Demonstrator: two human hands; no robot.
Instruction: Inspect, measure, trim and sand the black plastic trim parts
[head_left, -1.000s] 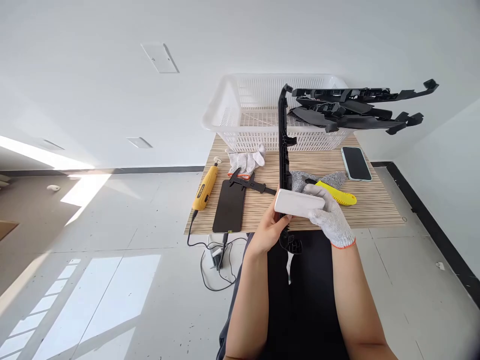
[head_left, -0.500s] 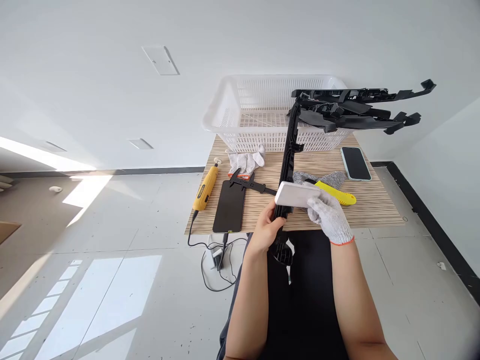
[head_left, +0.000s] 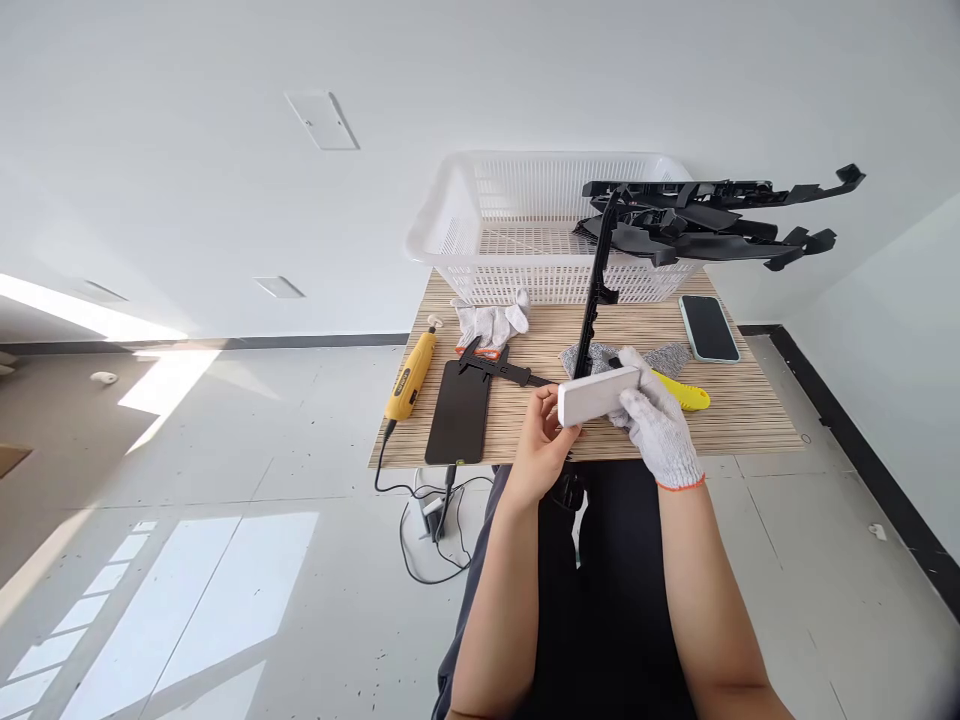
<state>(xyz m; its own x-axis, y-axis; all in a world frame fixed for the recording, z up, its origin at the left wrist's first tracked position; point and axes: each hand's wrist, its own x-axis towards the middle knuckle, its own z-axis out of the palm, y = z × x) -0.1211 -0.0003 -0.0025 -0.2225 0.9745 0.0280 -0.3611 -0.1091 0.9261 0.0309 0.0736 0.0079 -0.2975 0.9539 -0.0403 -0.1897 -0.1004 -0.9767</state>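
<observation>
My bare left hand [head_left: 546,445] is closed around a long black plastic trim piece [head_left: 598,270], which slants up toward the basket. My right hand [head_left: 654,425], in a white knit glove with an orange cuff edge, grips a flat white rectangular block [head_left: 596,396] between thumb and fingers. The block lies across the trim piece and hides part of it and some left-hand fingertips; whether they touch I cannot tell. Beneath my right hand are a grey knit glove [head_left: 667,358] and a yellow-handled tool [head_left: 690,397], its front end covered.
A white plastic basket [head_left: 517,262] holds several black trim pieces [head_left: 720,245] jutting out right. On the striped table [head_left: 750,425] are a phone [head_left: 709,328], a white glove [head_left: 491,325], a caliper [head_left: 499,367], a dark tablet-like slab [head_left: 457,412] and a corded yellow rotary tool [head_left: 411,378].
The black trim piece has turned edge-on, its upper part shifting right. The white block has moved slightly right and down and is tilted more, with both hands still holding on.
</observation>
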